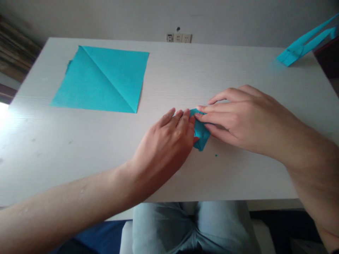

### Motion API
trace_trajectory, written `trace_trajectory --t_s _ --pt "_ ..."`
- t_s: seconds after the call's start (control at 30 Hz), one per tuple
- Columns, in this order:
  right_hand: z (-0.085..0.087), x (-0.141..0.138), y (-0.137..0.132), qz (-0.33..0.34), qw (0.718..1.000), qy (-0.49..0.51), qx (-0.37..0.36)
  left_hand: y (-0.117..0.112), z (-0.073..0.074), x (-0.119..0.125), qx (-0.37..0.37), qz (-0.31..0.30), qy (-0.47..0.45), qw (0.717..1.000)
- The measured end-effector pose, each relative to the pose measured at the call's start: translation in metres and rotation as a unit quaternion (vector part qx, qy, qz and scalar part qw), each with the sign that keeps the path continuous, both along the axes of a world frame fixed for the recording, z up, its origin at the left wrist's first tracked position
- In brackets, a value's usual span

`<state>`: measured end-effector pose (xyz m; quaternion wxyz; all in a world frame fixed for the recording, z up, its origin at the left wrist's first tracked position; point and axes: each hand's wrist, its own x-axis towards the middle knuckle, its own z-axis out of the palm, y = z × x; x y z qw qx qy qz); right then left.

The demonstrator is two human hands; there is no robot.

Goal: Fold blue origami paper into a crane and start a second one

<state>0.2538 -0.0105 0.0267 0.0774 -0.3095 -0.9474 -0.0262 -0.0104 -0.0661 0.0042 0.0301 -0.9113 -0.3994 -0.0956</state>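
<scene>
A small folded piece of turquoise paper (201,135) lies on the white table in front of me, its lower end narrowing to a blunt tip. My left hand (172,134) rests flat across its left part, fingers stretched out, and covers much of it. From the right, my right hand (235,114) touches the paper's upper edge with its fingertips; those fingers are spread, and the thumb lies by the right edge. How far the paper extends under my left hand is hidden.
A large turquoise sheet (113,76) with a diagonal crease lies at the back left of the white table (87,141). A folded turquoise paper shape (291,54) stands at the back right. A tiny turquoise scrap (216,155) lies near my hands. Wall sockets (178,37) sit behind the table.
</scene>
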Motion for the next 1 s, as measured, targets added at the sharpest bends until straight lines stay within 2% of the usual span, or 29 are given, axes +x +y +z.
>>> trace_trajectory --t_s 0.27,0.4,0.53,0.73,1.0 --pt "-0.010 -0.008 0.004 0.010 0.999 0.028 -0.024 0.000 0.012 0.001 -0.037 0.023 0.021 0.999" --pt "-0.010 -0.008 0.005 0.015 1.000 0.009 -0.002 -0.002 0.010 0.000 -0.027 0.045 0.017 0.998" --pt "-0.013 -0.010 0.000 -0.004 0.999 0.035 0.024 0.000 0.008 -0.001 -0.029 0.027 -0.007 0.999" --pt "-0.023 -0.014 0.001 -0.001 0.999 0.052 0.014 0.001 0.008 -0.002 -0.006 0.018 -0.024 1.000" --pt "-0.006 -0.012 -0.001 -0.075 0.997 -0.004 -0.032 -0.006 0.004 0.000 -0.008 0.059 -0.045 0.997"
